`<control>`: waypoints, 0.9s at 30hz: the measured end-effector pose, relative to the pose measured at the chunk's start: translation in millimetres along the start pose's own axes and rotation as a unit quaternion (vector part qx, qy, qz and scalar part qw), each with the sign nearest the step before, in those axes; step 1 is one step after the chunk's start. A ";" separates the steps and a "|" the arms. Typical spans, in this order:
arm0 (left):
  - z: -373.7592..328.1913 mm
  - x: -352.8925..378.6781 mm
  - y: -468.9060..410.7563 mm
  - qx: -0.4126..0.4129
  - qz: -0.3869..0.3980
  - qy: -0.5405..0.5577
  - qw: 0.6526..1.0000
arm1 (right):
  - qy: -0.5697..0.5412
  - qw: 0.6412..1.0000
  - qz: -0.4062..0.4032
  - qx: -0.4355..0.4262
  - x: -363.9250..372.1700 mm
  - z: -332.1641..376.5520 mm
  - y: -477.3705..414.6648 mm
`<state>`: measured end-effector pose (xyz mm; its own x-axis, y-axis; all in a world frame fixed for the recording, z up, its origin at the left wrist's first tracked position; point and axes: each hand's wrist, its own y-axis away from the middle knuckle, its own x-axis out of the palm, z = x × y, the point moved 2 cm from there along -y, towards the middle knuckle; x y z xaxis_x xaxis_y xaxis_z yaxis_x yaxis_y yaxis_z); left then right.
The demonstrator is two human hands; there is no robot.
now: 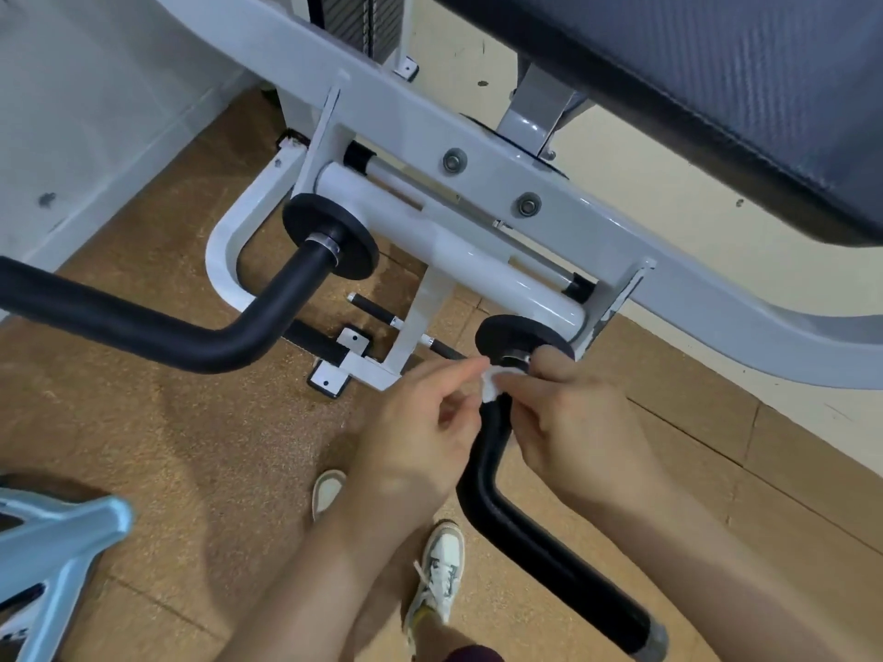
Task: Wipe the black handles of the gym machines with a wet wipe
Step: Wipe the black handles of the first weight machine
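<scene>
A bent black padded handle (540, 542) runs from a black disc (506, 334) on the white machine frame down toward the lower right. A small white wet wipe (492, 382) is wrapped on the handle's top end, just below the disc. My left hand (420, 422) pinches the wipe from the left. My right hand (568, 413) presses the wipe against the handle from the right. A second black handle (157, 332) bends away to the left from another disc (329, 236).
The white machine frame (478, 183) crosses the view, with a dark padded seat (716, 88) at the top right. A light blue metal frame (52, 556) sits at the lower left. My shoes (439, 570) stand on the brown floor below the handle.
</scene>
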<state>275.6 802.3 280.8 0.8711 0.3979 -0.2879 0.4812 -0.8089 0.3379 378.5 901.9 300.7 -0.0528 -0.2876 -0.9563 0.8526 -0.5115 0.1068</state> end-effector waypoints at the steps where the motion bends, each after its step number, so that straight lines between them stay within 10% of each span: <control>1: 0.3 1.1 1.3 0.002 0.005 0.002 1.000 | -0.015 1.000 0.012 -0.014 -0.1 1.0 4.6; 27: -4.4 60.3 85.5 -0.164 -0.296 0.143 0.930 | -0.141 0.977 -0.014 -0.158 -0.1 -16.3 12.2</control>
<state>369.8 759.1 296.3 0.4125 0.8684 -0.2751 0.8479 -0.2555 0.4646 397.3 908.9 297.6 -0.1811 -0.5114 -0.8400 0.9644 -0.2597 -0.0499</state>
